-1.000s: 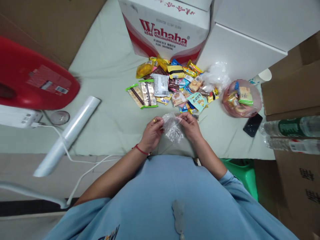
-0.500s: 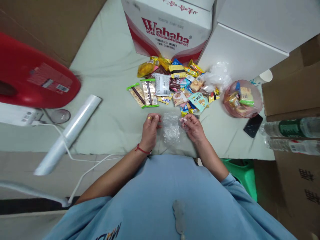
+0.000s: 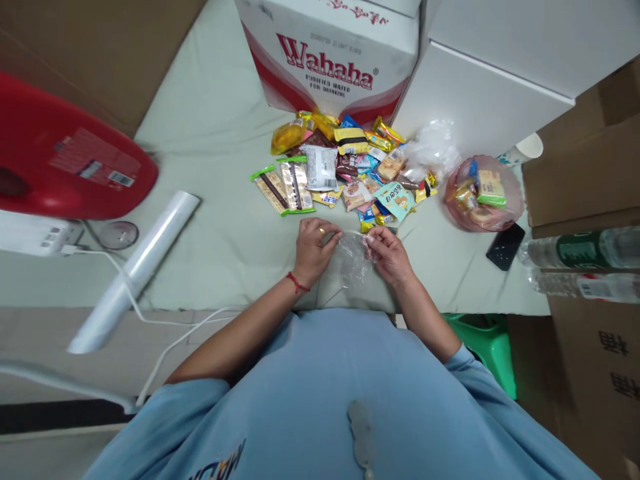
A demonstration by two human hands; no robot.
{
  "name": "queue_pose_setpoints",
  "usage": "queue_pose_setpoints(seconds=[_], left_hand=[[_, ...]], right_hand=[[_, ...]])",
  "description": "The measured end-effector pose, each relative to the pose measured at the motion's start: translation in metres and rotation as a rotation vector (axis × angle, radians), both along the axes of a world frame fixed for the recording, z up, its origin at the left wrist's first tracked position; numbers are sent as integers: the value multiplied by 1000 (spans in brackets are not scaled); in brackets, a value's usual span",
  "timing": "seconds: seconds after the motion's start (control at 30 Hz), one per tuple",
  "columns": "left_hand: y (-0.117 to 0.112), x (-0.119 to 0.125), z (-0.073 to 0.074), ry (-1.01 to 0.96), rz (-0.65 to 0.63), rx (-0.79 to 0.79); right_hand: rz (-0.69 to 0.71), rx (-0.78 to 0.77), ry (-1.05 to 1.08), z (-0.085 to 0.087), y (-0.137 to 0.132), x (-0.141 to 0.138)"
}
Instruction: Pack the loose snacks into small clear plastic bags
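A clear plastic bag [image 3: 354,265] hangs between my two hands near the front edge of the table. My left hand [image 3: 316,248] pinches its upper left edge between thumb and fingers. On the other side, my right hand [image 3: 389,253] grips the bag's upper right edge, fingers closed. Just beyond my hands lies a heap of wrapped snacks, among them a light green packet [image 3: 395,199], a silver-white packet [image 3: 321,168] and two long biscuit packs with green ends, one of them a striped biscuit pack [image 3: 296,185].
A pink bowl [image 3: 453,212] with snacks stands at right, beside a phone [image 3: 505,246] and plastic bottles [image 3: 565,252]. Behind the heap are a Wahaha carton [image 3: 330,60] and crumpled clear plastic [image 3: 434,148]. At left lie a plastic film roll [image 3: 135,270], a white cable and a red container [image 3: 75,153].
My left hand has moved right, closer to my right hand, and now holds the bag's top edge. The bag has gone from flat and spread to bunched and narrower.
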State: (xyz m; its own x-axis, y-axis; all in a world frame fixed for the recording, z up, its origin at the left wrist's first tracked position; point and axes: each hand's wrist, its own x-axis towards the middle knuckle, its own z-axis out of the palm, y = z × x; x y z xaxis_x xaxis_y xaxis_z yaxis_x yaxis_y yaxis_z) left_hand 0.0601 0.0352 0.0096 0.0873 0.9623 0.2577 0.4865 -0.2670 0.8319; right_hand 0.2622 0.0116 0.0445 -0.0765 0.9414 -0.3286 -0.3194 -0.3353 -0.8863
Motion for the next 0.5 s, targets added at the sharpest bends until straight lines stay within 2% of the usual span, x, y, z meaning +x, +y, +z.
queue_pose_setpoints(seconds=[0.17,0.33,0.5], left_hand=[[-10,-10,7,-213,-125,-126],[-17,-24,17,-389,-208,-292],[-14,-40,23,-509,-229,-333]], right_hand=[[-72,-7,-32,-2,2,11],[-29,33,-128,-1,4,17],[-5,91,-228,4,6,22]])
